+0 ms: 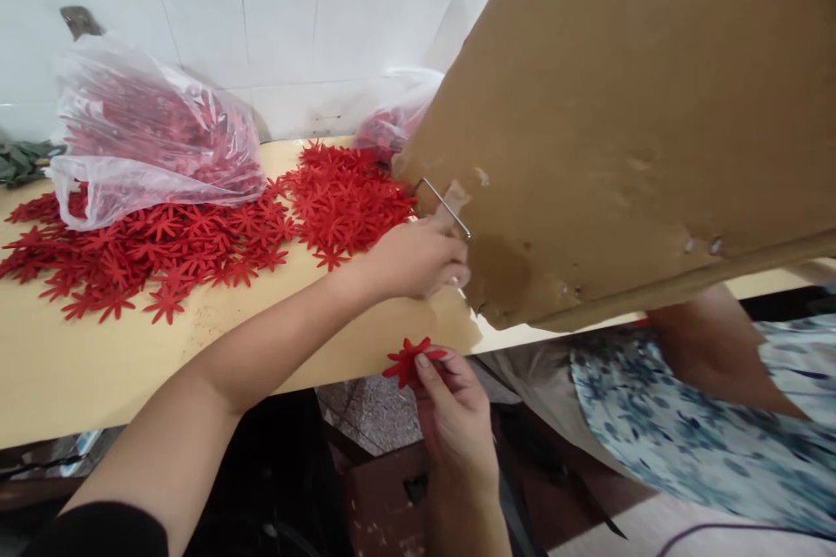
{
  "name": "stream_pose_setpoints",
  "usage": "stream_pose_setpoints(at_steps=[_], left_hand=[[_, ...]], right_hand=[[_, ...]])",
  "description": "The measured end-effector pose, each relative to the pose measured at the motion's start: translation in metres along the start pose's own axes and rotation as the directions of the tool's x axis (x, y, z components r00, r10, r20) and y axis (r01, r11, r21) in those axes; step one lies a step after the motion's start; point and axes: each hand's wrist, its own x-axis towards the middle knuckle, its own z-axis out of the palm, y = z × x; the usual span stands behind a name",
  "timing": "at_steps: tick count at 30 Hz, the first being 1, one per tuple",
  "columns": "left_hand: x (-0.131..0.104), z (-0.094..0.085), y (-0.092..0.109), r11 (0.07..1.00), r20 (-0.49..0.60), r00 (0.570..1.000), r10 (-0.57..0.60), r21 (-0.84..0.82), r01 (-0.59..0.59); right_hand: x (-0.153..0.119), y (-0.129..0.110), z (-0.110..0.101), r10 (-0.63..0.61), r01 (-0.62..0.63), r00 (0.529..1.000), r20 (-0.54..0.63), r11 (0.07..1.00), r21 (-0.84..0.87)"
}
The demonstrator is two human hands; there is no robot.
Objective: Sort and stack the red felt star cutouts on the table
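My right hand (457, 409) pinches a red flower-shaped cutout (411, 362) between thumb and fingers, just off the table's front edge. My left hand (424, 257) reaches across the table with its fingers curled together, close to a bent metal wire (446, 207) at the corner of a large brown cardboard sheet (627, 130). What those fingers hold, if anything, I cannot make out. Beside that hand lies a heap of red flower cutouts (346, 200). A wider pile of the same cutouts (163, 252) spreads over the table (261, 339) to the left.
A clear plastic bag (157, 139) full of red cutouts rests on the left pile. Another bag (392, 122) stands behind the heap. Dark green pieces (26, 164) lie at the far left. Beyond the cardboard, another person's arm (711, 357) and blue-patterned clothing (692, 418) show at right.
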Motion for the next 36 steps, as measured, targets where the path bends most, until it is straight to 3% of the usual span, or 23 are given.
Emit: stream_pose_setpoints(at_steps=[2, 4, 7, 9, 12, 15, 18, 22, 26, 31, 36], left_hand=[[-0.018, -0.012, -0.006, 0.978, -0.074, 0.991, -0.108, -0.186, 0.093], [-0.046, -0.020, -0.012, 0.901, -0.080, 0.967, -0.241, -0.389, 0.193], [-0.097, -0.021, -0.018, 0.713, 0.015, 0.920, -0.392, -0.626, 0.315], [-0.128, -0.016, -0.019, 0.542, 0.098, 0.870, -0.484, -0.747, 0.385], [-0.162, -0.006, -0.020, 0.338, 0.168, 0.835, -0.524, -0.859, 0.385], [-0.182, 0.000, -0.027, 0.258, 0.141, 0.760, -0.634, -0.888, 0.380], [-0.196, -0.003, -0.039, 0.293, 0.076, 0.680, -0.729, -0.863, 0.411], [-0.213, -0.015, -0.057, 0.403, -0.070, 0.619, -0.782, -0.815, 0.417], [-0.226, -0.024, -0.070, 0.458, -0.127, 0.592, -0.796, -0.767, 0.450], [-0.236, -0.019, -0.077, 0.498, -0.137, 0.588, -0.798, -0.698, 0.514], [-0.239, -0.017, -0.077, 0.514, -0.214, 0.505, -0.836, -0.626, 0.586]], right_hand=[[0.004, 0.000, 0.008, -0.003, 0.004, 1.000, 0.031, 1.000, -0.025], [0.007, 0.001, 0.018, -0.025, 0.030, 0.998, 0.055, 0.996, -0.083], [0.011, 0.006, 0.041, -0.077, 0.097, 0.991, 0.106, 0.975, -0.198], [0.012, 0.011, 0.061, -0.085, 0.121, 0.982, 0.166, 0.968, -0.220], [0.009, 0.018, 0.093, -0.070, 0.122, 0.970, 0.232, 0.969, -0.215], [0.003, 0.025, 0.118, -0.059, 0.147, 0.954, 0.294, 0.947, -0.286], [-0.004, 0.031, 0.132, -0.047, 0.187, 0.921, 0.386, 0.924, -0.333], [-0.008, 0.037, 0.139, -0.013, 0.211, 0.882, 0.470, 0.905, -0.371], [-0.009, 0.040, 0.150, -0.010, 0.212, 0.886, 0.463, 0.898, -0.386], [-0.010, 0.048, 0.171, 0.036, 0.165, 0.832, 0.554, 0.937, -0.308], [-0.010, 0.056, 0.184, 0.090, 0.109, 0.826, 0.557, 0.943, -0.314]])
